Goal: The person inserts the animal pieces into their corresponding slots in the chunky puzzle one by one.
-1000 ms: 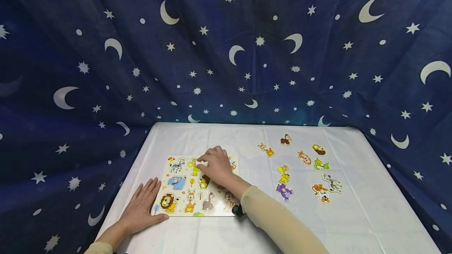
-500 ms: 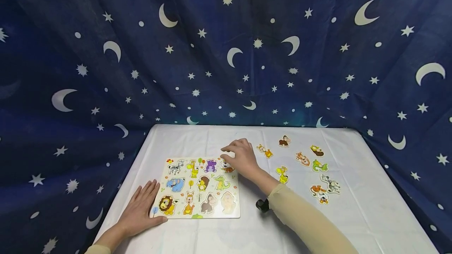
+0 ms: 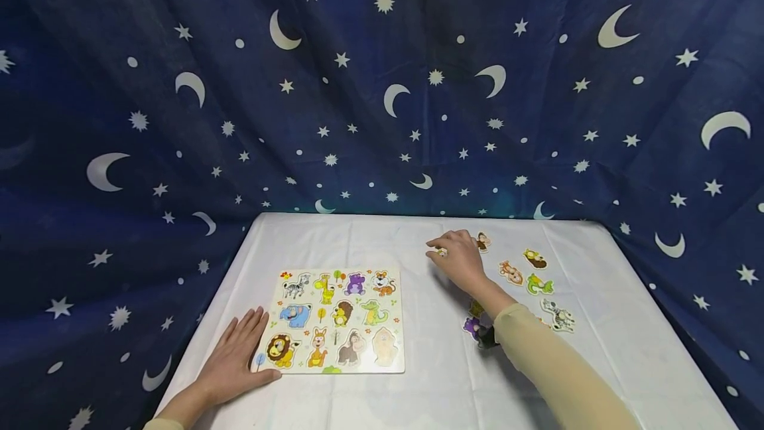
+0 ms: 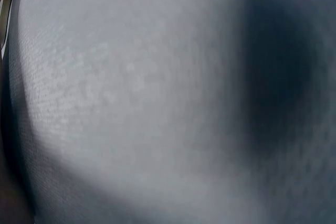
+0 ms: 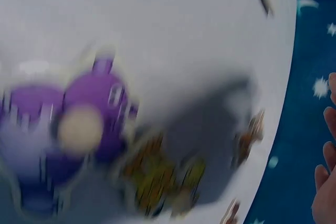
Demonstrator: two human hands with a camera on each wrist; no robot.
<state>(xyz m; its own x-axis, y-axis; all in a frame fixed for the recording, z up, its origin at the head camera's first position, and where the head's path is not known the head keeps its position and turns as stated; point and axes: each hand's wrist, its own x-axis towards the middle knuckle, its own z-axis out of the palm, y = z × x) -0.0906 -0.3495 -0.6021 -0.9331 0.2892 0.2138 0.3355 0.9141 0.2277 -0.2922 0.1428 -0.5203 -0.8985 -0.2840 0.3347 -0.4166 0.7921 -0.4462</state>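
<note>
My left hand (image 3: 235, 354) lies spread at the left edge of the puzzle board (image 3: 390, 363), thumb at its near-left corner. The board shows animal pictures in rows, among them a lion (image 3: 280, 349), an elephant (image 3: 295, 315) and a tiger (image 3: 383, 283). To the right of the board, my right hand (image 3: 462, 261) hovers with thumb and fingers apart. Its fingers overlap the kangaroo piece (image 3: 442, 252) in the head view. The right wrist view has only the fingers (image 5: 331, 121) at its edge, above the hand's shadow. The left wrist view is mostly blurred white cloth.
Loose animal pieces lie on the right: monkey (image 3: 483, 242), hedgehog (image 3: 534, 259), crocodile (image 3: 540, 284), zebra (image 3: 560, 316), a light-brown animal (image 3: 510, 273), purple hippo (image 5: 100, 108) and giraffe (image 5: 152, 177). The forearm partly covers several. A starry blue curtain (image 3: 358, 98) hangs behind the white-covered table (image 3: 334, 237).
My right hand has moved right, off the board and over to the kangaroo piece, uncovering the board's pictures. The left hand has stayed at the board's edge.
</note>
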